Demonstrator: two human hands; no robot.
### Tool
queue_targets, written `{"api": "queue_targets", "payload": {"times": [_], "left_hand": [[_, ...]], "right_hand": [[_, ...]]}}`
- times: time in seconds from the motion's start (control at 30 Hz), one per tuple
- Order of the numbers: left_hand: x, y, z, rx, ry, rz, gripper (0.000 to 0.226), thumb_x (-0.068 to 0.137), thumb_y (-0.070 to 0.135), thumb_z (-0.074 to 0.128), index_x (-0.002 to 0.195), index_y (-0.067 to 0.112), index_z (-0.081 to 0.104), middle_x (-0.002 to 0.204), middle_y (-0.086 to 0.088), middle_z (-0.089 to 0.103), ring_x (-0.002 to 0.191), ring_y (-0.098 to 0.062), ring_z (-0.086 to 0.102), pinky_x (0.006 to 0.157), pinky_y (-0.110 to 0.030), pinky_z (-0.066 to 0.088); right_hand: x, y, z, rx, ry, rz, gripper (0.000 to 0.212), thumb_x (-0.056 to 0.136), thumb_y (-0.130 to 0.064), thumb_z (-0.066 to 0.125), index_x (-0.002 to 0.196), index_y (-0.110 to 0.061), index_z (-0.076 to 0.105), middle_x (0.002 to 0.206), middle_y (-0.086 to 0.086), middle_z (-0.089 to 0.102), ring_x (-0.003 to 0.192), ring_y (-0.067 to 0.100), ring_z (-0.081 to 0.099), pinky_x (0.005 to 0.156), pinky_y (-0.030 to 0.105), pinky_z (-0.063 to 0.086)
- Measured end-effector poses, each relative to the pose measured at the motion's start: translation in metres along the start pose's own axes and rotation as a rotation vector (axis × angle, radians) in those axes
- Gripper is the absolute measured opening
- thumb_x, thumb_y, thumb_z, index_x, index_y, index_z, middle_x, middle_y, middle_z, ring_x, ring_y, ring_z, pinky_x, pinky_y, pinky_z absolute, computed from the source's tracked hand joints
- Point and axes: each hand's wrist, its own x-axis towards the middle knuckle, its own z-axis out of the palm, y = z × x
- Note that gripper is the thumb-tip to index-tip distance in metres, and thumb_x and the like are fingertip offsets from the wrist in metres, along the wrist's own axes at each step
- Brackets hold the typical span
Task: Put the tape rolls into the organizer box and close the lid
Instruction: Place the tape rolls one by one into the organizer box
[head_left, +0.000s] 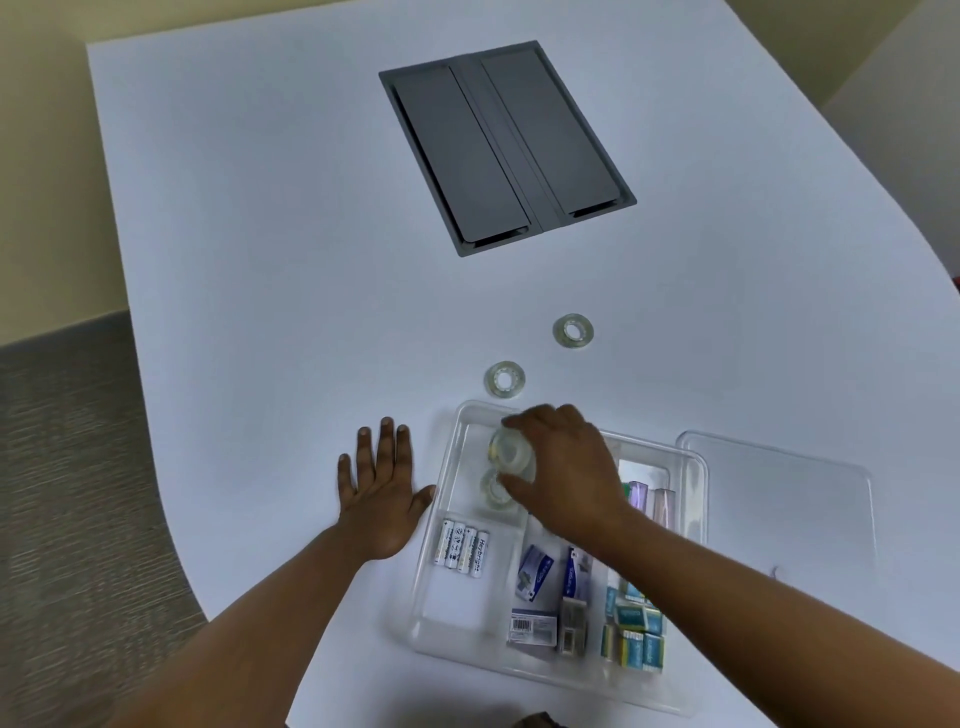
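Note:
A clear plastic organizer box (445, 470) lies open on the white table near me. My right hand (563, 462) is over its far left compartment, fingers closed around a clear tape roll (511, 451). Another clear tape roll (496, 491) lies in the same compartment just below it. Two more tape rolls rest flat on the table beyond the box, one close (505, 379) and one farther right (573, 331). The clear lid (779, 499) lies flat to the right of the box. My left hand (379, 493) rests palm down, fingers spread, on the table left of the box.
The box also holds several batteries (464, 552), small cardboard packs (535, 597) and blue-green packets (634, 631). A grey recessed cable hatch (506, 145) sits in the table farther away. The table edge curves along the left, with carpet below.

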Motion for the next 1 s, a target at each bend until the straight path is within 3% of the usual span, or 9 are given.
{"api": "queue_targets", "payload": {"times": [0.2, 0.47, 0.7, 0.83, 1.0], "left_hand": [[-0.001, 0.001, 0.0, 0.001, 0.002, -0.001, 0.076, 0.094, 0.056, 0.018, 0.133, 0.022, -0.038, 0.144, 0.004, -0.045, 0.132, -0.022, -0.043, 0.112, -0.051, -0.017], [-0.001, 0.001, 0.0, 0.003, 0.02, -0.003, 0.076, 0.094, 0.055, 0.018, 0.134, 0.021, -0.037, 0.146, 0.002, -0.044, 0.134, -0.023, -0.041, 0.113, -0.051, -0.016], [-0.001, 0.001, 0.003, 0.01, 0.048, -0.002, 0.076, 0.094, 0.056, 0.017, 0.136, 0.02, -0.035, 0.146, 0.002, -0.043, 0.134, -0.023, -0.04, 0.113, -0.051, -0.015], [-0.001, 0.0, 0.004, 0.011, 0.067, 0.004, 0.076, 0.093, 0.056, 0.017, 0.136, 0.02, -0.034, 0.146, 0.003, -0.043, 0.134, -0.022, -0.04, 0.113, -0.051, -0.015], [-0.001, 0.0, 0.005, 0.004, 0.086, 0.008, 0.077, 0.094, 0.056, 0.018, 0.134, 0.02, -0.036, 0.145, 0.004, -0.043, 0.131, -0.02, -0.042, 0.113, -0.05, -0.016]], "right_hand": [[-0.003, -0.003, 0.022, -0.278, -0.16, -0.012, 0.054, 0.074, -0.054, 0.07, 0.116, -0.021, 0.064, 0.114, -0.001, 0.065, 0.111, 0.023, 0.049, 0.091, 0.04, 0.035], [0.002, -0.006, 0.036, -0.372, -0.115, -0.023, 0.046, 0.069, -0.054, 0.073, 0.095, -0.017, 0.066, 0.093, 0.002, 0.067, 0.099, 0.027, 0.052, 0.083, 0.042, 0.037], [-0.008, -0.001, 0.036, -0.304, -0.127, 0.005, 0.047, 0.074, -0.036, 0.073, 0.117, -0.021, 0.06, 0.108, -0.001, 0.069, 0.106, 0.026, 0.051, 0.086, 0.04, 0.035], [-0.019, 0.005, 0.024, -0.08, -0.046, 0.069, 0.046, 0.078, -0.035, 0.07, 0.122, -0.024, 0.062, 0.114, -0.002, 0.071, 0.108, 0.025, 0.056, 0.09, 0.038, 0.041], [-0.036, 0.037, 0.008, 0.008, 0.263, 0.096, 0.038, 0.081, -0.032, 0.07, 0.117, -0.02, 0.066, 0.119, 0.0, 0.069, 0.11, 0.025, 0.061, 0.094, 0.038, 0.046]]}}
